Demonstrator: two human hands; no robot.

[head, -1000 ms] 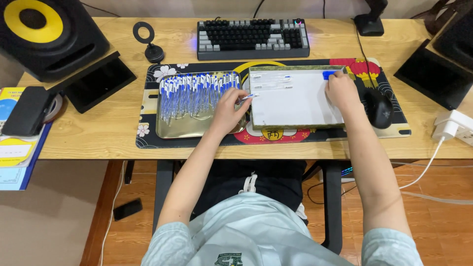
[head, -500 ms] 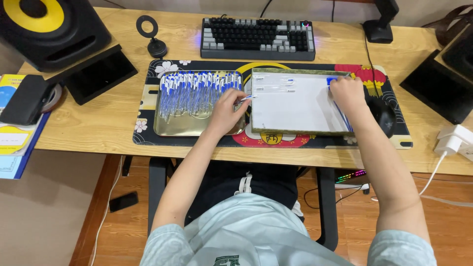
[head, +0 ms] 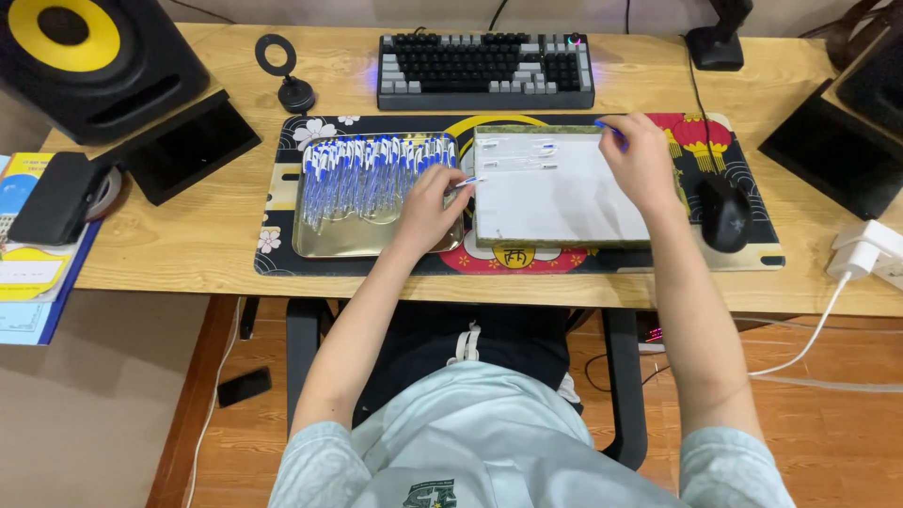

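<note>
A metal tray on the desk mat holds several blue-and-white pens laid in rows. Beside it on the right lies a white tray with a few pens near its top left. My left hand rests between the two trays and pinches one blue-and-white pen whose tip points toward the white tray. My right hand sits over the white tray's top right corner, fingers closed on a blue pen.
A black keyboard lies behind the trays. A black mouse sits on the patterned desk mat to the right. A speaker, black stands, a wallet and a white charger line the desk's sides.
The view has shifted slightly. My right hand moved up toward the white tray's top right corner with its pen. My left hand stays at the trays' border.
</note>
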